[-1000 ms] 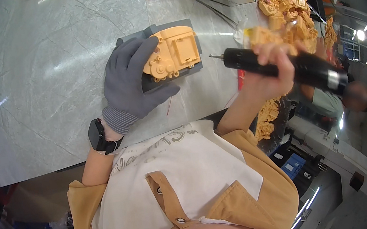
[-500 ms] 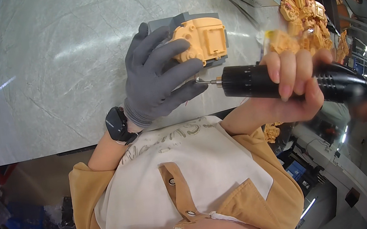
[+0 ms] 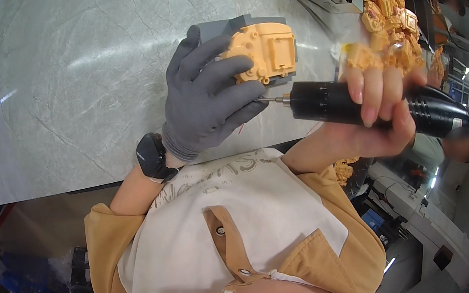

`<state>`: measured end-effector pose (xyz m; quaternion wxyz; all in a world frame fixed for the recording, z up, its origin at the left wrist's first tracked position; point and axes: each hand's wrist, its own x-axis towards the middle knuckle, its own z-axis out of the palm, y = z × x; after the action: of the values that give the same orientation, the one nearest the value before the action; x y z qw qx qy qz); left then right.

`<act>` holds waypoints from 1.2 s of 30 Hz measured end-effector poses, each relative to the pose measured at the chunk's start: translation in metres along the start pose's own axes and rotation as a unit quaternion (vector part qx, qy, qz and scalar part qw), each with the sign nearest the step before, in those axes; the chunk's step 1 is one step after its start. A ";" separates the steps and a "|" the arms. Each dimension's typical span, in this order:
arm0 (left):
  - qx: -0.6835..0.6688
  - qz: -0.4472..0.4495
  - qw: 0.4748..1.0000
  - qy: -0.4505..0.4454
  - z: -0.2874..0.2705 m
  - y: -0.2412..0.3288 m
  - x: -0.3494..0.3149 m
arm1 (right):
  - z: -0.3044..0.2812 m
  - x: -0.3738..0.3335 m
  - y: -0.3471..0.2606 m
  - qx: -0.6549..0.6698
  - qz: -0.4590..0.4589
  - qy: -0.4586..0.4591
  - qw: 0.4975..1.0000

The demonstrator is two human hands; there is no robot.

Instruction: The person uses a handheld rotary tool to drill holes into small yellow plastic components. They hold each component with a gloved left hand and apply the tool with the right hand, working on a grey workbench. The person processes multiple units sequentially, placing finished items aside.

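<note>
The left hand (image 3: 200, 100), gloved in grey, has its fingers partly spread, some fingertips resting on the left part of an orange plastic housing (image 3: 276, 49). Its thumb and forefinger lie at the tip of the screwdriver bit (image 3: 273, 100); whether they pinch anything there cannot be told. The bare right hand (image 3: 373, 98) is wrapped around a black electric screwdriver (image 3: 321, 99), whose long axis runs left to right, bit pointing left, just below the housing. The housing sits in a grey fixture (image 3: 223, 27) on the bench (image 3: 79, 121), its long axis roughly left to right, rectangular recess toward the right. At lower left, blue crates (image 3: 29, 292) hold contents too dim to identify.
</note>
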<state>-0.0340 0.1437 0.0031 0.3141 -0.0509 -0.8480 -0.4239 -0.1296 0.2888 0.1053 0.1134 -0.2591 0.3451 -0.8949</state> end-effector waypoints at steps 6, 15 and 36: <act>0.006 -0.002 1.000 -0.003 -0.001 -0.001 0.001 | -0.002 0.001 -0.002 -0.039 0.011 -0.028 0.999; 0.031 0.010 0.999 -0.008 0.004 -0.001 -0.001 | 0.003 0.002 0.000 -0.084 0.014 -0.031 0.996; -0.009 -0.046 0.994 0.097 0.008 -0.002 0.004 | 0.017 0.015 0.000 -0.122 -0.065 0.010 0.990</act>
<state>-0.0415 0.1483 0.0004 0.3746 0.0268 -0.8112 -0.4483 -0.1326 0.2733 0.1217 0.0190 -0.2835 0.4354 -0.8542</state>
